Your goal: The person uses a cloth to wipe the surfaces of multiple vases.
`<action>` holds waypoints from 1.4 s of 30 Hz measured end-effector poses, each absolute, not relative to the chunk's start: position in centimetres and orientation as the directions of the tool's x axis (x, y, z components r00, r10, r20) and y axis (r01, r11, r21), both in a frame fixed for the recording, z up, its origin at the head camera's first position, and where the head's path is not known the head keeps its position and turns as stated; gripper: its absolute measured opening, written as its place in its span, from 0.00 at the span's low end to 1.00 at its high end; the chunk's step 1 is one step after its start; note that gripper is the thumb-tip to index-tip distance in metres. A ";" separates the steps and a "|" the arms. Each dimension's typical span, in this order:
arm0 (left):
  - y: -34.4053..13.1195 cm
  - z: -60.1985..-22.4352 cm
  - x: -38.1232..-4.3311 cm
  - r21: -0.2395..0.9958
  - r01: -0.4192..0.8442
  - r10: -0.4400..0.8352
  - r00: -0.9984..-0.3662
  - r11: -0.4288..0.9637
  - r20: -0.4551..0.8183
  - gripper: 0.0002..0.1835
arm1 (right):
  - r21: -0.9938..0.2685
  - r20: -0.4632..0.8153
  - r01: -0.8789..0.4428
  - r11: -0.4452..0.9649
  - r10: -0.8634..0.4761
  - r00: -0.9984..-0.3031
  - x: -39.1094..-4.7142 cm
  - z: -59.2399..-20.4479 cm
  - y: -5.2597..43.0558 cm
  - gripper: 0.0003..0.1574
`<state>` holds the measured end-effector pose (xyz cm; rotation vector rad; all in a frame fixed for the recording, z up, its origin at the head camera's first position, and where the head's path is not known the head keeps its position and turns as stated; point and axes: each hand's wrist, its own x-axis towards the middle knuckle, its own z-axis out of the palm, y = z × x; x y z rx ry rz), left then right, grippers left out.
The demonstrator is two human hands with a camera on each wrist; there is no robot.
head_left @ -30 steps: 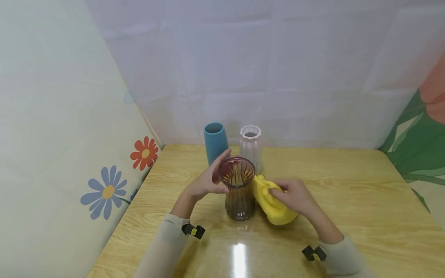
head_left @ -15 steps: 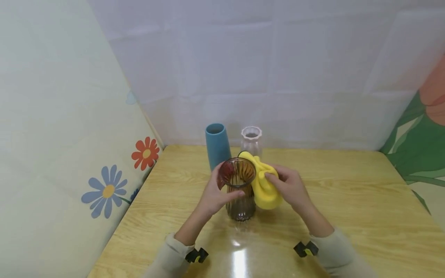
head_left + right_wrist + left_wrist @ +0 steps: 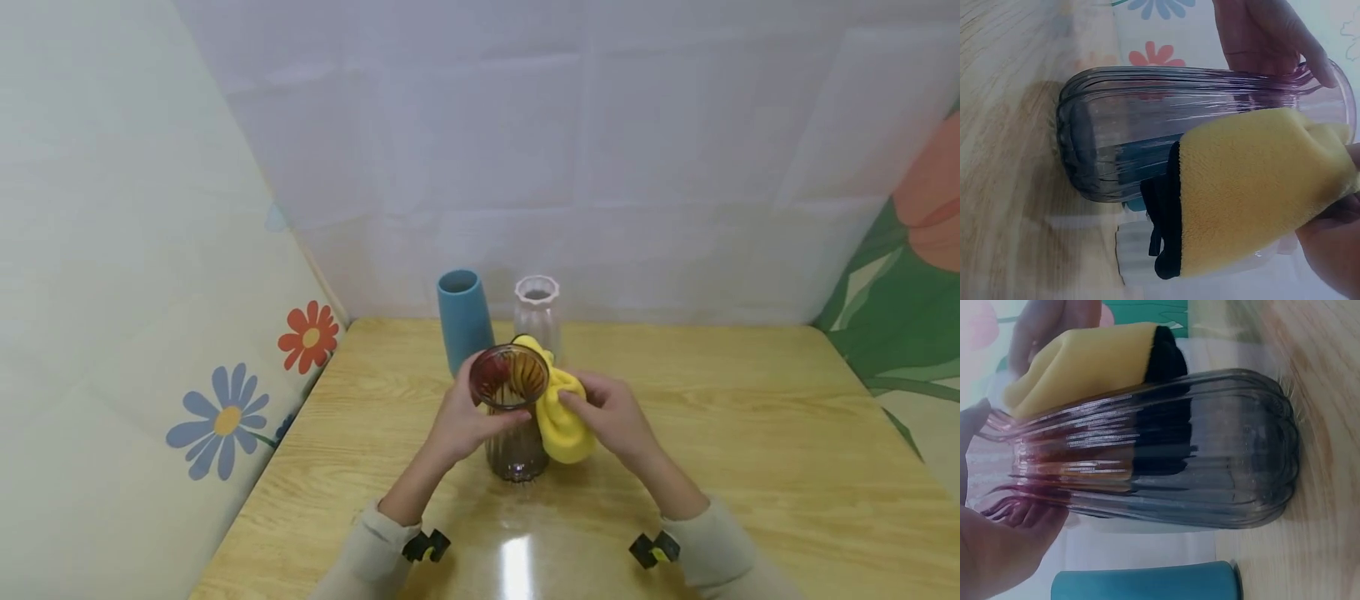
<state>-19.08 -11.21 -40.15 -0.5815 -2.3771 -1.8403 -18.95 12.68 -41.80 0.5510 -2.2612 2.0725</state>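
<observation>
A ribbed glass vase (image 3: 517,454), reddish at the rim and smoky grey below, stands upright on the table. My left hand (image 3: 461,421) grips its neck from the left, thumb across the front. A yellow cloth (image 3: 566,429) is bunched in my right hand (image 3: 613,417), pinched between thumb and fingers, against the vase's right side. In the right wrist view the cloth's dark border (image 3: 1172,231) hangs beside the glass (image 3: 1097,137). Through the glass (image 3: 1241,450) in the left wrist view, part of the cloth shows behind it.
Behind the glass vase stand a blue vase (image 3: 463,321) on the left and a pale pink vase (image 3: 537,317) with a scalloped rim on the right. The wood-grain table (image 3: 750,433) ends at a white backdrop (image 3: 465,150). Flower-printed sheets hang at both sides.
My left hand has come in from spread fingers beside the vase to a grip on its neck. The right hand has brought the cloth leftward against the glass. The vase has stayed in place.
</observation>
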 end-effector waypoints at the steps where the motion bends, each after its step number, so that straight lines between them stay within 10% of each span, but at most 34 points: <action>1: -11.3 -40.1 -19.2 0.914 0.348 0.256 -0.921 0.208 0.293 0.50 | -0.958 0.257 -0.280 0.059 -0.253 -0.933 -18.9 -41.9 12.7 0.21; 19: -12.3 -40.1 -19.9 0.939 0.326 0.389 -0.884 0.112 0.261 0.50 | -0.720 0.476 -0.573 0.392 -0.321 -0.819 -17.5 -43.0 11.9 0.19; 42: -13.2 -40.0 -21.6 0.936 0.353 0.534 -0.790 -0.007 0.301 0.48 | -0.705 0.308 -0.493 0.511 -0.405 -0.861 -16.6 -44.5 12.2 0.18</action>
